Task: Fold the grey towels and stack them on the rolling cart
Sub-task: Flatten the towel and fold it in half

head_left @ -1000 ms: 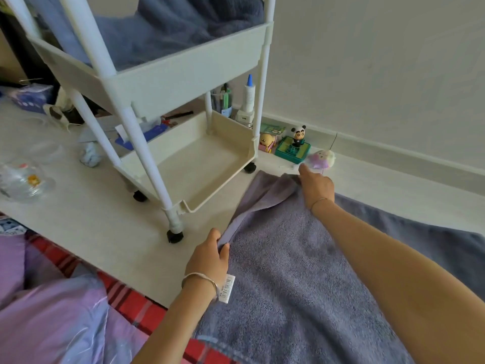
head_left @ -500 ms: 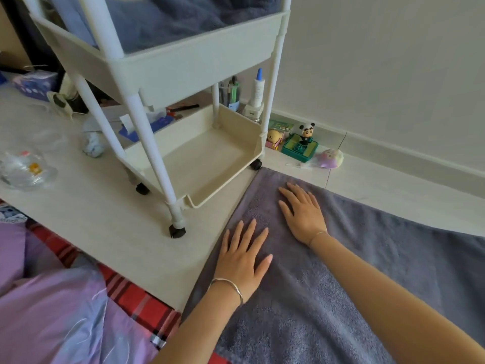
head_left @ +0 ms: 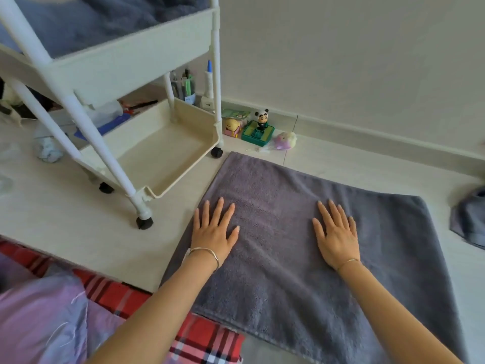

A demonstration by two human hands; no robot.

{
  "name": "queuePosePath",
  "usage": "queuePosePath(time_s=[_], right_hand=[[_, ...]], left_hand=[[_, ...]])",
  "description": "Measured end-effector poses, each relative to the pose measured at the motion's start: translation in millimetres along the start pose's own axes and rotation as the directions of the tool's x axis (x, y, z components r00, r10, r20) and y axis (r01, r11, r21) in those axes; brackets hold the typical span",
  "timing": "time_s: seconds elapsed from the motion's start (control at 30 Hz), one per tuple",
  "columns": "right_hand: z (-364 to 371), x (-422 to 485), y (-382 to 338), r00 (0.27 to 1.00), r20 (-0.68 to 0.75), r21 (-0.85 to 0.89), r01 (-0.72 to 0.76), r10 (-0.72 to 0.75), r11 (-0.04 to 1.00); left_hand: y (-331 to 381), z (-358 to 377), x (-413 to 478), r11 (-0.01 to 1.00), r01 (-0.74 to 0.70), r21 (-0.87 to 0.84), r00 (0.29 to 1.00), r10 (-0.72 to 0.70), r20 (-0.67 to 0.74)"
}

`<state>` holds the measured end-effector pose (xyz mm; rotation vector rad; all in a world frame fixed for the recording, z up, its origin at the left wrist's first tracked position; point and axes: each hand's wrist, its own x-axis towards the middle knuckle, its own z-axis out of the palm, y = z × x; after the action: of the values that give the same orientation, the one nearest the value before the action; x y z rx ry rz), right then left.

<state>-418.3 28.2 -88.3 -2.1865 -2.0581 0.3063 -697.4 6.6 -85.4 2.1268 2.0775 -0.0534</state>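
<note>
Red-checked cloth (head_left: 210, 340) and a lilac sheet (head_left: 39, 319) sit closest to you, bottom left. Just past them, the big grey terry towel (head_left: 288, 285) lies spread flat on the pale floor, its near edge meeting that checked cloth. Both your hands are down on it, palms flat, fingers straight and spread, gripping nothing: your left hand (head_left: 214, 232) by the towel's left edge, your right hand (head_left: 337, 237) nearer the middle, the two well apart. Off to the right, a second bundle of grey towel (head_left: 469, 222) pokes in at the frame edge. Beyond your left hand stands the cream plastic rolling cart (head_left: 131, 67), one black castor (head_left: 216, 152) just beside the towel's far corner. Up top, its tray holds heaped grey-blue towelling (head_left: 105, 19). Against the wall, a small panda figure (head_left: 261, 119) stands on a green box (head_left: 258, 134).
</note>
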Motion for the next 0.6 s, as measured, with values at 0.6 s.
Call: queuePosePath(time_s=[0.6], right_hand=[[-37, -123, 136, 0.980, -0.024, -0.073, -0.201, 0.200, 0.977]], left_hand=[[142, 9, -43, 0.970, -0.241, -0.018, 0.959, 0.241, 0.151]])
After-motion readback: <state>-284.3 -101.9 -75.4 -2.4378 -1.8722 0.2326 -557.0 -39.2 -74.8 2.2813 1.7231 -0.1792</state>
